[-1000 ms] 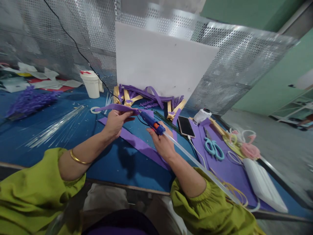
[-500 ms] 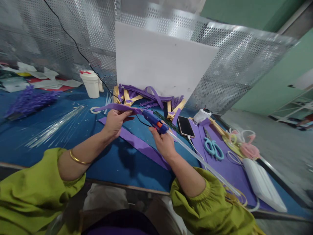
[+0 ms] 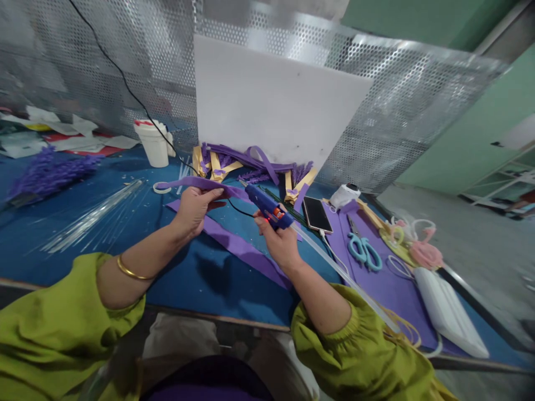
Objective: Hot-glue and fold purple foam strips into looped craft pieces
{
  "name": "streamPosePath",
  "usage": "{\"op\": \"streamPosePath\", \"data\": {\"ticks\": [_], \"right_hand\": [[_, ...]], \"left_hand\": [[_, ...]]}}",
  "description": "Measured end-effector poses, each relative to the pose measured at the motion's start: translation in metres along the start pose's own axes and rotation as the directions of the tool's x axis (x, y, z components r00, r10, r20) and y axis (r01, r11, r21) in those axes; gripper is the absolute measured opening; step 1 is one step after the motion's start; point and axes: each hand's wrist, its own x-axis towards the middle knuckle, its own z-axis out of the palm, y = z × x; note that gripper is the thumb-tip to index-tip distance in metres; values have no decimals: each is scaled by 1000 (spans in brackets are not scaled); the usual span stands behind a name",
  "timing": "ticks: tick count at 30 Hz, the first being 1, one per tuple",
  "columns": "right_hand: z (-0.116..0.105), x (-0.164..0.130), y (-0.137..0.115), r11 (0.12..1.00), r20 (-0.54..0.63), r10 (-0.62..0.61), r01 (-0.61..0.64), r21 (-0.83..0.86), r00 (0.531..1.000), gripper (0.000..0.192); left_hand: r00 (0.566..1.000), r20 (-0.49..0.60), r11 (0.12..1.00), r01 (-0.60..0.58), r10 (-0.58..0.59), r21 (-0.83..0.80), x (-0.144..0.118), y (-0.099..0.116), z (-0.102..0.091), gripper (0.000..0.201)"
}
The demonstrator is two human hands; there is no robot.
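Observation:
My left hand (image 3: 193, 208) pinches a long purple foam strip (image 3: 184, 183) and holds it level above the blue table (image 3: 125, 234). A blue glue gun (image 3: 267, 206) with an orange trigger is gripped in my right hand (image 3: 279, 242). Its nozzle points left at the right end of the strip, close to my left fingertips. A clear glue stick (image 3: 343, 275) sticks out of the gun's back toward the lower right. Another purple foam strip (image 3: 242, 250) lies flat on the table under my hands.
A white board (image 3: 276, 106) leans on a perforated metal screen behind a pile of purple and yellow strips (image 3: 251, 164). A white cup (image 3: 154, 143), clear glue sticks (image 3: 92, 217), a phone (image 3: 317, 214), teal scissors (image 3: 364, 252) and a white pack (image 3: 449, 314) lie around.
My right hand has drawn the glue gun a little to the right along the strip's end. My left hand holds the strip almost still.

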Motion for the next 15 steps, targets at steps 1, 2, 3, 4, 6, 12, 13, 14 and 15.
{"op": "streamPosePath", "data": {"ticks": [1,2,3,4,6,12,13,14,15], "right_hand": [[0,0,0,1000,-15,10,-10,-14,1000,33],[0,1,1,999,-31,20,-21,-30,999,33],[0,1,2,998,-47,31,-33,-46,998,32],[0,2,4,997,-59,41,-44,-59,997,32],[-1,3,7,995,-81,58,-65,-77,995,32],[-2,6,8,996,-82,45,-52,-75,996,30],[-1,6,7,997,-80,40,-45,-67,996,30],[-1,5,5,998,-77,32,-37,-56,997,30],[-1,5,4,999,-71,25,-28,-45,997,30]], "left_hand": [[999,9,998,47,-47,51,0,-1,-1,30],[993,25,987,108,-111,119,-1,-1,-2,30],[982,49,966,171,-184,195,-1,-2,-3,30],[962,78,933,230,-261,276,0,-3,-4,30],[904,145,843,304,-402,444,2,-3,-7,29],[921,272,210,-218,-280,953,-8,20,-8,50],[940,339,86,-334,-43,939,-18,26,-3,47],[880,441,25,-452,179,892,-31,31,3,39],[748,562,-6,-599,354,801,-46,34,11,30]]}}
